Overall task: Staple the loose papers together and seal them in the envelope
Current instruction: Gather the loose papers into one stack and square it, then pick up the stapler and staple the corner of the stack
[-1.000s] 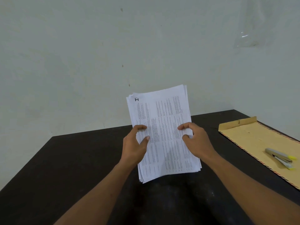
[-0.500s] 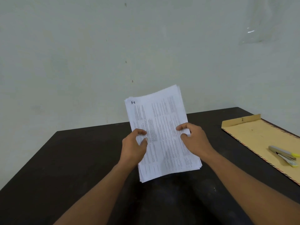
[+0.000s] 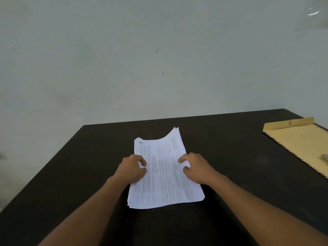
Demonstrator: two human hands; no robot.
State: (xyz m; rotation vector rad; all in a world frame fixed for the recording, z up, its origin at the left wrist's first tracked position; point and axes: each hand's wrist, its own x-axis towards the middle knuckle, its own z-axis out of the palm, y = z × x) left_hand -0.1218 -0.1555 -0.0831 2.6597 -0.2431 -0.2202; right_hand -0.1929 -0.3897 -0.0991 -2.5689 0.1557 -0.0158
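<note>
A stack of white printed papers [image 3: 164, 176] lies low over the dark table [image 3: 71, 174], its far right corner curled up. My left hand [image 3: 132, 168] grips the stack's left edge, fingers curled over the sheets. My right hand [image 3: 197, 167] grips the right edge the same way. A brown envelope [image 3: 300, 142] with its flap open lies at the table's right side. Only a grey tip of the stapler [image 3: 325, 158] shows at the right frame edge, resting on the envelope.
A plain pale wall [image 3: 124, 59] rises directly behind the table's far edge. The table's left edge runs diagonally toward the lower left. Something clear and shiny [image 3: 314, 13] hangs at the upper right corner.
Both hands have lowered the stack from upright in the air down to the table surface, laying it nearly flat. The view has shifted left, leaving the stapler almost out of frame.
</note>
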